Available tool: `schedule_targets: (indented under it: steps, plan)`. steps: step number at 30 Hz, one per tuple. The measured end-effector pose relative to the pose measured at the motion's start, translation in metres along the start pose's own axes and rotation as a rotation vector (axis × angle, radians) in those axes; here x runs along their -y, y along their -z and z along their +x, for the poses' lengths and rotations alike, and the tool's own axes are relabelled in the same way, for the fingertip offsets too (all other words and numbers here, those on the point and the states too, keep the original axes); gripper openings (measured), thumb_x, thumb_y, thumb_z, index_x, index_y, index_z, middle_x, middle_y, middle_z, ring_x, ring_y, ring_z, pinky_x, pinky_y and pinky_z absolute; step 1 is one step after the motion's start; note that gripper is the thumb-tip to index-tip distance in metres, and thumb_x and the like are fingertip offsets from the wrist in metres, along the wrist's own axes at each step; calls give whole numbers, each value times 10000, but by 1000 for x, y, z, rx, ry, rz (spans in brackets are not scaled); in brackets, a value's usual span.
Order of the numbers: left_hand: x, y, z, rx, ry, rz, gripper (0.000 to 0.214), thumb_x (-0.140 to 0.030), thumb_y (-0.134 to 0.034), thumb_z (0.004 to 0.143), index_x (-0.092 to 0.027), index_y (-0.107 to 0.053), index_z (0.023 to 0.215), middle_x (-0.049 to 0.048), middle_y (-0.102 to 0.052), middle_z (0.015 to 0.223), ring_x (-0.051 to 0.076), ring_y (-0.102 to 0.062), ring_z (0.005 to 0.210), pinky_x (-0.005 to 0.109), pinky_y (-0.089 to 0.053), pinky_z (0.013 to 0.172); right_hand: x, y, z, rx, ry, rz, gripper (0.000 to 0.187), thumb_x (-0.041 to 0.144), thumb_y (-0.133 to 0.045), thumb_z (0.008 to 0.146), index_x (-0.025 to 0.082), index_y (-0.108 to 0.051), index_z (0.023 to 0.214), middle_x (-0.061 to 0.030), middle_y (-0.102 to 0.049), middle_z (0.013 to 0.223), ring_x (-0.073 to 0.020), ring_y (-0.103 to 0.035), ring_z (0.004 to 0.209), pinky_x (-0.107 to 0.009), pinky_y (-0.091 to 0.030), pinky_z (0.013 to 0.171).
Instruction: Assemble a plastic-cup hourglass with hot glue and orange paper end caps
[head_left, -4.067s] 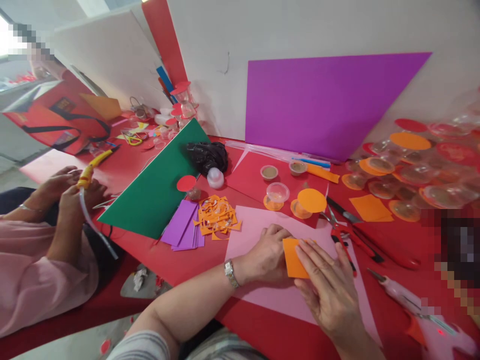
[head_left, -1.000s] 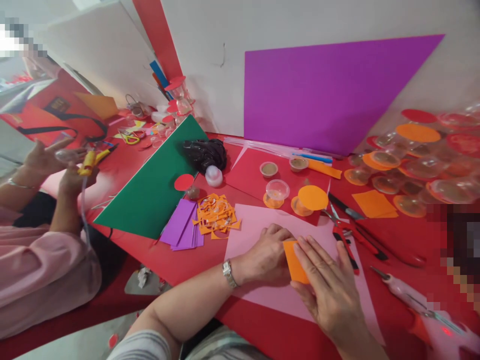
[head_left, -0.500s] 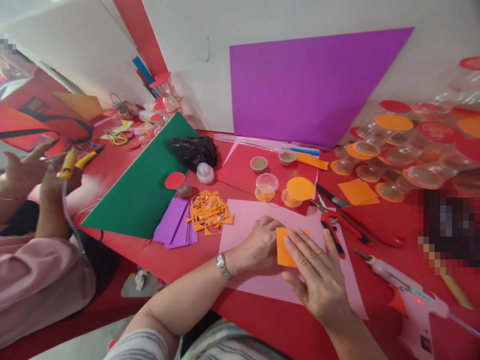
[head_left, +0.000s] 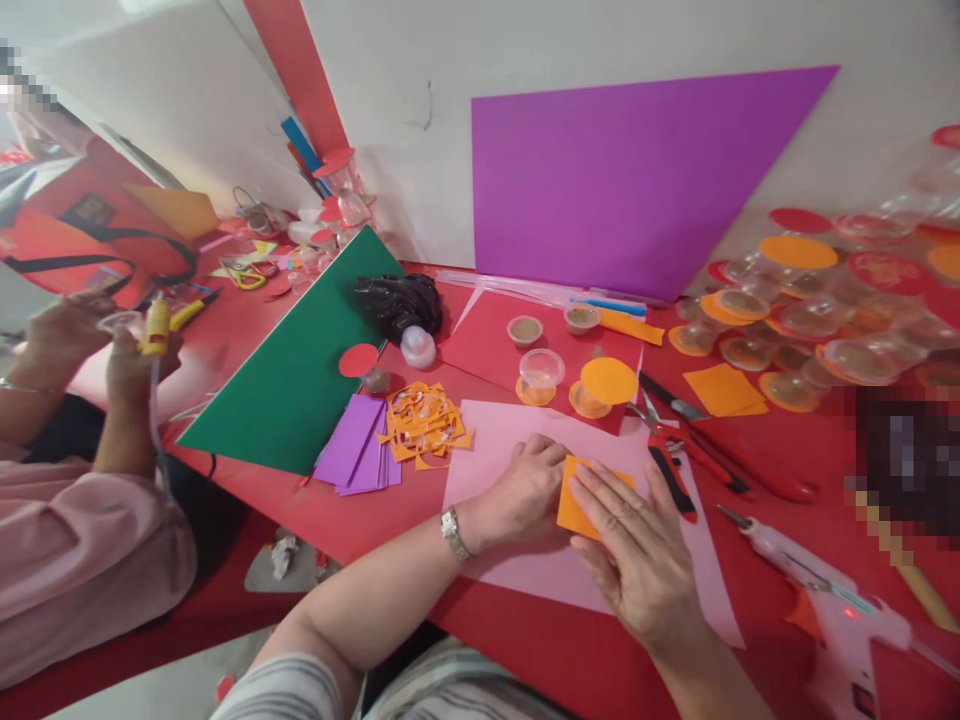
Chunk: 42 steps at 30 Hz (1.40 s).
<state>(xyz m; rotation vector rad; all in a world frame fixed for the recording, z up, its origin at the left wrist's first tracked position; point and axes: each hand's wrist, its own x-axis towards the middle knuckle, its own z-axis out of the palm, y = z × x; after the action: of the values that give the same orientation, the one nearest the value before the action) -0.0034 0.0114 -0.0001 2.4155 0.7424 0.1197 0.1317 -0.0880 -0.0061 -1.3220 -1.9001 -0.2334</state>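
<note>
A small orange paper square (head_left: 573, 507) lies on a pink sheet (head_left: 517, 430) on the red table. My left hand (head_left: 521, 493), a watch on its wrist, rests curled at the square's left edge, fingertips on the paper. My right hand (head_left: 637, 555) lies flat across the square with fingers stretched out, pressing it down and covering its right part.
Red-handled scissors (head_left: 670, 462) lie just right of the pink sheet, a glue gun (head_left: 814, 590) at the right. Orange scraps (head_left: 424, 420), purple strips (head_left: 356, 450) and a green sheet (head_left: 300, 360) lie left. Small cups (head_left: 540, 370) stand behind. Another person (head_left: 90, 420) at the left holds a yellow tool.
My hands stay on the orange square, which has shifted slightly under them. The person at the left has raised their hands with the yellow tool. The camera has drifted a little.
</note>
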Motion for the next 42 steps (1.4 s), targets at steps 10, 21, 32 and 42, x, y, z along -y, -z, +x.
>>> schedule_targets:
  steps: [10, 21, 32, 42]
  plan:
    - [2, -5, 3, -41, -86, -7, 224, -343, -697, 803, -185, -554, 874, 52, -621, 950, 214, -531, 921, 359, -418, 887, -4, 2, 0, -31, 15, 3, 351, 268, -447, 1017, 54, -601, 1249, -208, -720, 1146, -274, -662, 1157, -592, -331, 1147]
    - [2, -5, 3, -65, -56, 38, 195, -337, -693, 814, -182, -579, 843, 50, -616, 928, 209, -518, 897, 358, -408, 867, -2, 0, -1, -24, -7, -9, 333, 248, -467, 1008, 74, -594, 1263, -183, -723, 1160, -265, -650, 1181, -570, -336, 1151]
    - [8, -11, 7, -49, -24, 28, 154, -299, -687, 813, -182, -596, 855, 51, -594, 920, 226, -498, 940, 363, -404, 872, 4, -3, 0, -5, 8, -7, 307, 252, -518, 983, 129, -611, 1249, -130, -731, 1168, -246, -660, 1164, -551, -299, 1180]
    - [4, -6, 6, -49, -65, 56, 179, -321, -698, 825, -182, -593, 785, 39, -596, 877, 200, -509, 875, 365, -396, 895, 0, -4, 0, -34, 11, -19, 379, 311, -478, 997, 99, -576, 1295, -165, -719, 1182, -272, -645, 1188, -569, -301, 1172]
